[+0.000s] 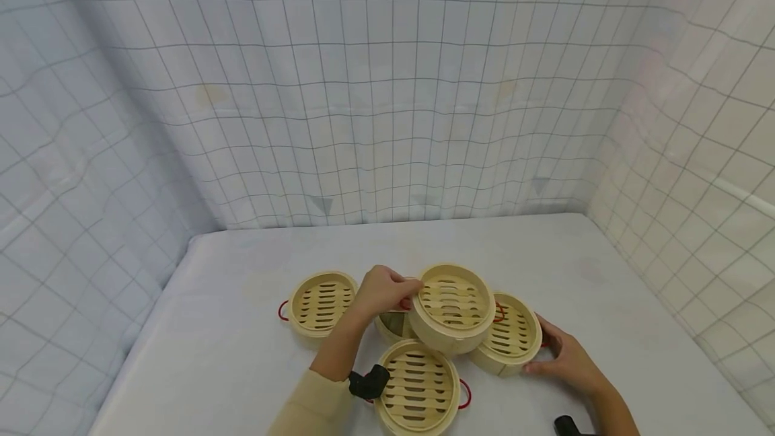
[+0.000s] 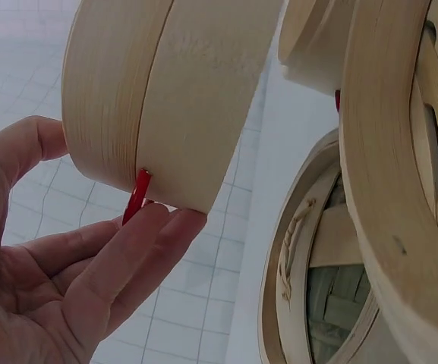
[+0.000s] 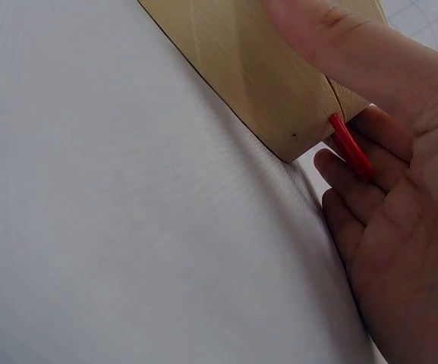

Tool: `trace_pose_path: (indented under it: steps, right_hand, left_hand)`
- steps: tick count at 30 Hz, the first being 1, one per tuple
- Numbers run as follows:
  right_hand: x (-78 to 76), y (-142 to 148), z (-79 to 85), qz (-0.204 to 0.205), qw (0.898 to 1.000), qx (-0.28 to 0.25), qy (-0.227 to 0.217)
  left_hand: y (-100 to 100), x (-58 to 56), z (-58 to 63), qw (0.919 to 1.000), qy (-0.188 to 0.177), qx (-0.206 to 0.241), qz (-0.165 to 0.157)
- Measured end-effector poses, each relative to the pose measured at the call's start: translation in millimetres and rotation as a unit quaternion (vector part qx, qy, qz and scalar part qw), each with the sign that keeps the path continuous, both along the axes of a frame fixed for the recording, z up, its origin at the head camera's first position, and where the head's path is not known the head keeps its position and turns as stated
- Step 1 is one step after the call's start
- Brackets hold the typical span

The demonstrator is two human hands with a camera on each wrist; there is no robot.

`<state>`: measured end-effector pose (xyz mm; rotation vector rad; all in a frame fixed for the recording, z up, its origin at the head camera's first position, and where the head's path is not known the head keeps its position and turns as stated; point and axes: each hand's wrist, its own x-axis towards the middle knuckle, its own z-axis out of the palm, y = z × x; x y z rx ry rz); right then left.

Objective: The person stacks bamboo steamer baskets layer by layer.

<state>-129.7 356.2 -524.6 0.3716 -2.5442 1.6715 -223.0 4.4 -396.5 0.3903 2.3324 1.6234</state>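
Note:
My left hand [image 1: 383,291] holds a round bamboo steamer basket [image 1: 454,342] by its left side, tilted and raised over its neighbours. In the left wrist view, the thumb is at one edge and the fingers lie under the wall of this steamer basket [image 2: 196,98], beside its red handle [image 2: 137,196]. My right hand [image 1: 566,358] grips the right side of another steamer basket [image 1: 505,363] on the table. The right wrist view shows the thumb over that basket's wall [image 3: 256,83], with other fingers behind its red handle [image 3: 351,148].
A slatted steamer basket [image 1: 321,301] stands at the left, and another [image 1: 418,389] is at the front, beside my left wrist. Partly under the raised basket lies a round bamboo piece [image 1: 393,323] with a dark woven inside. Grid-patterned white curtains [image 1: 387,120] enclose the white table [image 1: 242,328].

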Motion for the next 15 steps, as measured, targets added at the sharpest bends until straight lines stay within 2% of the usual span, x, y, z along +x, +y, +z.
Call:
trace_pose_path:
  steps: [8, 15]
  right_hand:
    - [-0.4, 0, 1.1, 0.006, 1.000, -0.005, 0.006]
    - [0.0, -1, 1.6, 0.004, 1.000, 0.010, 0.021]
  left_hand:
    - [21, -0.7, -2.5, 0.9992, 0.026, -0.029, -0.005]
    - [34, 0.2, 3.0, 0.9977, 0.040, -0.054, -0.007]
